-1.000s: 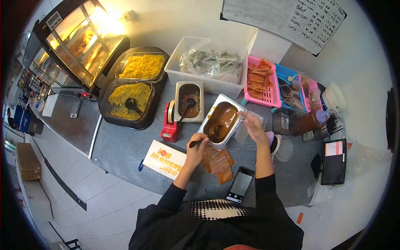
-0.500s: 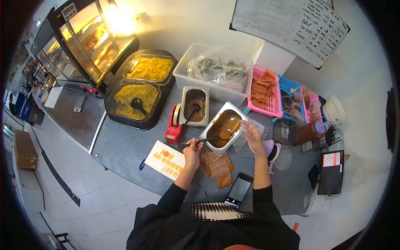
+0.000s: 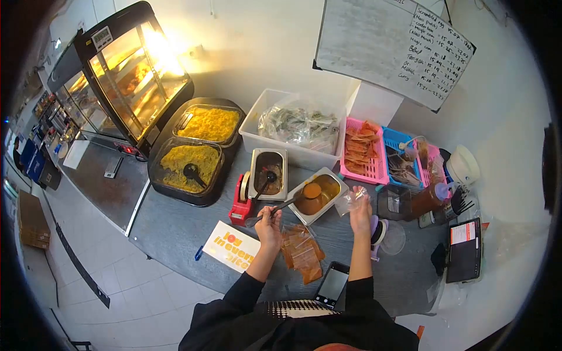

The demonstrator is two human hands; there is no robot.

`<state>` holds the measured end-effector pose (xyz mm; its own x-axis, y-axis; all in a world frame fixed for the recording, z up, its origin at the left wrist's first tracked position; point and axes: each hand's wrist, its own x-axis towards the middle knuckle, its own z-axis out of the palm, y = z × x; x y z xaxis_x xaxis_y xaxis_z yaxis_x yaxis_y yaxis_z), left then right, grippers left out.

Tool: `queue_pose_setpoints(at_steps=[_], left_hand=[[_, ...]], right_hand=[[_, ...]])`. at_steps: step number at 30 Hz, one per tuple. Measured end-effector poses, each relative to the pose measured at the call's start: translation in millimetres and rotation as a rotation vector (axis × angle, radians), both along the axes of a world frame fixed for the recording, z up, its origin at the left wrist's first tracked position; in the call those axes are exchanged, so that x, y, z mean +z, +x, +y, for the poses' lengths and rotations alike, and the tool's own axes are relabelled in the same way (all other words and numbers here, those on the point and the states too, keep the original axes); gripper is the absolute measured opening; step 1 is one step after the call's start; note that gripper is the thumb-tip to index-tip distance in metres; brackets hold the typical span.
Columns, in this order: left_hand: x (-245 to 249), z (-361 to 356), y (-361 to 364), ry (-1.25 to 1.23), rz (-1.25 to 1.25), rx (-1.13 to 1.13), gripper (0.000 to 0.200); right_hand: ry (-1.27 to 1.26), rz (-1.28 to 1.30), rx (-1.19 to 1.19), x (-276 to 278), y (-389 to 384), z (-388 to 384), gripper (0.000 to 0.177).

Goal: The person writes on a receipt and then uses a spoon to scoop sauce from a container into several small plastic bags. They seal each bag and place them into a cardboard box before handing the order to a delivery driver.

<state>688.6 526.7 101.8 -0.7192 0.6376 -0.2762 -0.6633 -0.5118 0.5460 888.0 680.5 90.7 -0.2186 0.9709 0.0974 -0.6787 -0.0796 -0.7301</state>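
Note:
My left hand (image 3: pixel 268 232) is closed round the black handle of a ladle (image 3: pixel 287 203). The ladle's bowl, full of brown-orange sauce, is over a steel food pan (image 3: pixel 308 220) with the same sauce in it. Just right of that pan, my right hand (image 3: pixel 360 215) pinches a small clear plastic bag (image 3: pixel 349 202). Several flat bags of orange-brown sauce (image 3: pixel 301 251) lie in a pile between my forearms. A second steel pan (image 3: pixel 255 175) with its own black ladle stands to the left, beside a red tape dispenser (image 3: pixel 240 209).
Two trays of yellow food (image 3: pixel 187 158) stand left, near a lit warmer cabinet (image 3: pixel 123 70). Behind are a clear bin (image 3: pixel 252 128), a pink basket (image 3: pixel 374 174) and a blue basket (image 3: pixel 403 182). A phone (image 3: pixel 333 284) and printed card (image 3: pixel 231 245) lie in front; a tablet (image 3: pixel 464 251) stands right.
The sauce-filled ladle bowl is higher above the pan's sauce. My right hand has shifted off the pan's rim to its right side with the plastic bag. The whole view has tilted slightly.

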Motion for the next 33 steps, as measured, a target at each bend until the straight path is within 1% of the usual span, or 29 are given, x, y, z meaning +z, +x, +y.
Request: queue_pose_setpoints(at_steps=[3, 6, 7, 10, 13, 15, 18, 21, 24, 26, 28, 30, 31, 33], left_hand=[[17.3, -0.4, 1.0, 0.011, 0.028, 0.009, 0.016], [26.9, -0.5, 0.3, 0.027, 0.036, 0.028, 0.016], [28.8, 0.1, -0.3, 0.032, 0.044, 0.034, 0.016], [35.1, 1.4, -1.8, 0.058, 0.072, 0.047, 0.015], [44.7, 5.0, -3.0, 0.095, 0.125, 0.057, 0.015], [51.6, 7.9, -3.7, 0.095, 0.177, 0.061, 0.016], [64.2, 10.5, -1.2, 0.189, 0.371, 0.048, 0.015], [67.0, 11.8, 0.5, 0.100, 0.612, 0.038, 0.014], [78.7, 9.1, 4.8, 0.039, 0.939, 0.073, 0.014], [79.2, 9.7, 2.8, 0.037, 1.156, 0.095, 0.009], [86.3, 9.3, 2.7, 0.043, 1.365, 0.111, 0.004], [96.7, 6.9, 4.5, 0.059, 1.567, 0.119, 0.007], [94.4, 7.8, 6.0, 0.094, 1.626, 0.102, 0.014], [91.3, 6.5, 10.2, 0.093, 1.695, 0.037, 0.012]], right_hand=[[0.112, -0.145, -0.107, 14.2, -7.8, -0.5, 0.039], [0.294, -0.339, -0.139, 33.8, -22.7, 1.4, 0.041], [0.266, -0.421, -0.161, 32.9, -29.1, 5.3, 0.043], [0.339, -0.463, -0.110, 23.5, -50.6, 9.9, 0.043], [0.467, -0.641, -0.059, 8.9, -64.4, 15.0, 0.045], [0.479, -0.657, -0.021, 12.3, -69.4, 10.3, 0.046], [0.467, -0.639, 0.004, 11.9, -77.9, 6.0, 0.048], [0.479, -0.652, -0.014, 11.0, -82.2, 4.7, 0.049], [0.476, -0.679, -0.027, 11.1, -84.2, 5.8, 0.049], [0.485, -0.713, -0.021, 2.7, -84.7, 12.2, 0.049], [0.482, -0.691, -0.033, 3.7, -85.1, 11.1, 0.049], [0.468, -0.648, -0.038, 5.9, -85.1, 7.6, 0.049], [0.456, -0.615, -0.037, 7.7, -84.8, 4.7, 0.049], [0.423, -0.555, -0.023, 3.5, -84.5, 4.7, 0.049]])
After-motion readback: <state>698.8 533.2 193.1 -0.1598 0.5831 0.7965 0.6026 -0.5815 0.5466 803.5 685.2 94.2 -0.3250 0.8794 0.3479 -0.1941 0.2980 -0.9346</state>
